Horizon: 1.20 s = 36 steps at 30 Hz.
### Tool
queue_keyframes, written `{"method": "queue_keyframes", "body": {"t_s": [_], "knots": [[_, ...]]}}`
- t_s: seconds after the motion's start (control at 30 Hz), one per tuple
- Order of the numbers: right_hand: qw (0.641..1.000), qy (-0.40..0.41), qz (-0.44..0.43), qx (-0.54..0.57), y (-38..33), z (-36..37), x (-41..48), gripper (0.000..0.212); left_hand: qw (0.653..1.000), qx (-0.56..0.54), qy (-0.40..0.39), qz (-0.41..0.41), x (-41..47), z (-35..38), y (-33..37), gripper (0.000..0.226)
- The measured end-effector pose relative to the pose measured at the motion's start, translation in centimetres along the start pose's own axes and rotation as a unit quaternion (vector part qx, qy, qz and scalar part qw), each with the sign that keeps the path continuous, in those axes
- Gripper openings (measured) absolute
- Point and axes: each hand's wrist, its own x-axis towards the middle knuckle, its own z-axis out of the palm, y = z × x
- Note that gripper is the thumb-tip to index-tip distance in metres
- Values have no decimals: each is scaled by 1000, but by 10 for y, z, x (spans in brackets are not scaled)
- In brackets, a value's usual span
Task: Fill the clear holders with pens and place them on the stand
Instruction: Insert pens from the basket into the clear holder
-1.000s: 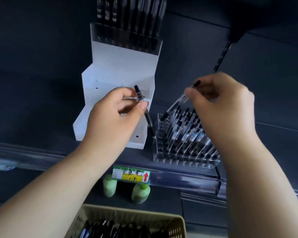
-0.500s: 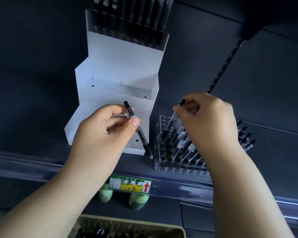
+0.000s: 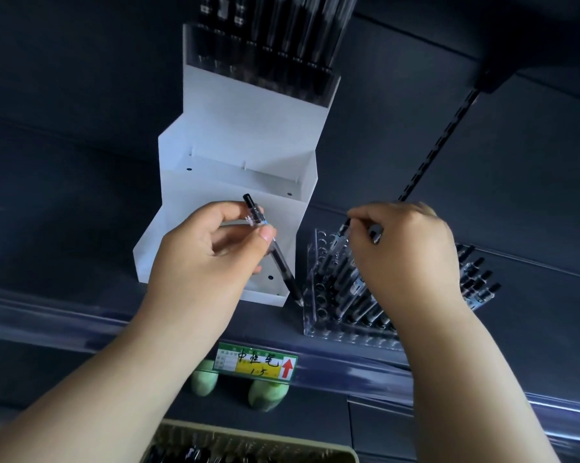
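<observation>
over the clear holder [image 3: 310,315] the right hand [image 3: 405,255] pinches one pen [image 3: 375,232], it seems to slot it in, while left of it the left hand [image 3: 208,259] pinches a spare pen [image 3: 278,262] ready.

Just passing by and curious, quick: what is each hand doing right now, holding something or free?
Left hand: grips a pen.
Right hand: pinches a second pen at the clear holder.

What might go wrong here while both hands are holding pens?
1. The right hand covers much of the holder, so the right pen may miss a free hole.
2. The holder stands near the shelf edge; a hard push might slide it off.
3. The left hand pinches the left pen near its top only, so it could slip.
</observation>
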Motion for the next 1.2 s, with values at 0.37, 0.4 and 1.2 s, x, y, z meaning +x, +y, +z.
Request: {"method": "queue_keyframes", "body": {"t_s": [0.37,0.4,1.2], "knots": [[1000,-5,-1,10,2,-7,-2,30,997,64,-24,37,0,17,7,16],[1000,-10,1,17,2,-7,-2,31,996,78,-22,46,2,20,8,18],[996,-5,17,88,25,-24,-14,38,952,240,-47,182,11,76,-30,12]]}}
